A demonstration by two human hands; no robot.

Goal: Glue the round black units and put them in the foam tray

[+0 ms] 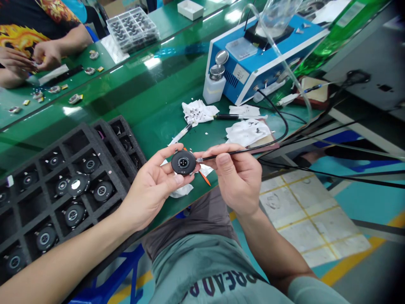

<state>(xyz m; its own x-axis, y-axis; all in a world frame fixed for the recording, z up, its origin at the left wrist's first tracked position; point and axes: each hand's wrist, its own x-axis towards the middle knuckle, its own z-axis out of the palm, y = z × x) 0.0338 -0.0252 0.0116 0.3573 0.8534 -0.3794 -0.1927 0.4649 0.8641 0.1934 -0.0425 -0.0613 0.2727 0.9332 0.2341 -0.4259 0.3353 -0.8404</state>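
Observation:
Between the fingers and thumb of my left hand (155, 183) is a round black smartwatch body (183, 162), its sensor side facing up. My right hand (236, 175) pinches a thin black cable (209, 158), whose small pale tip meets the watch's right edge; whether it goes into the case I cannot tell. From my right hand the cable curves up towards a blue box-shaped machine (237, 63). Below the watch, an orange pointed stick (205, 178) and crumpled white tissue lie on the green table, partly hidden by my hands.
Black foam trays (60, 177) holding several watch bodies stand at left. Stained wipes (198, 112), a black-handled tool (228, 117) and a pump bottle (214, 84) are ahead. A green bottle (332, 40) is at right. Across the table, a co-worker's hands (47, 55) handle small parts.

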